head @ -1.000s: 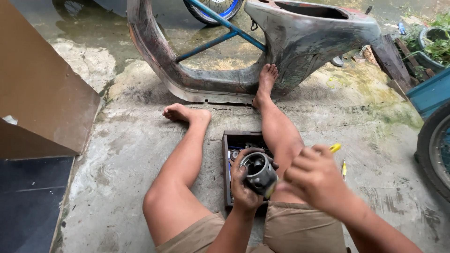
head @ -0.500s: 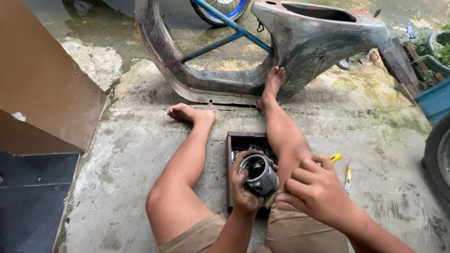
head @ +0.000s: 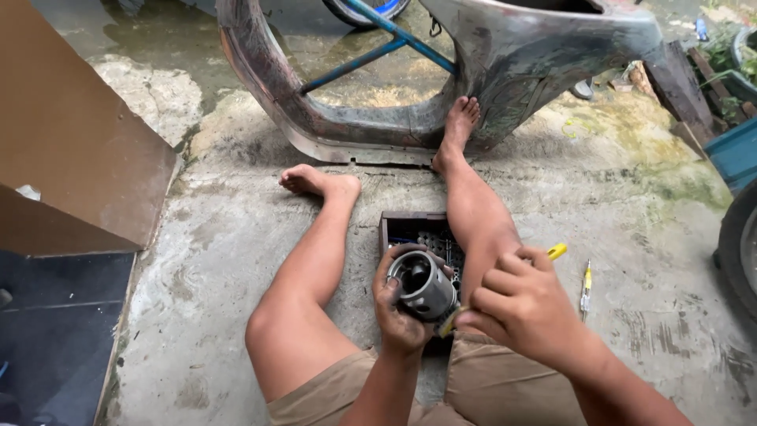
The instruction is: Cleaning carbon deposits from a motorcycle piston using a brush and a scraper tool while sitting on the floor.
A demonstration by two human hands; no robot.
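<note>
I sit on a concrete floor with bare legs stretched out. My left hand grips a hollow grey metal piston, open end facing up. My right hand is closed around a small tool with a yellowish handle, its end pressed against the piston's lower side. Under both hands, between my legs, lies a dark tool case with sockets in it.
A worn scooter body shell stands ahead, my right foot against it. Two yellow-handled screwdrivers lie on the floor at right. A brown panel leans at left. A tyre and a blue crate are at the right edge.
My right hand has dropped from above the piston to its lower right side and closed in against it. The piston stays in my left hand.
</note>
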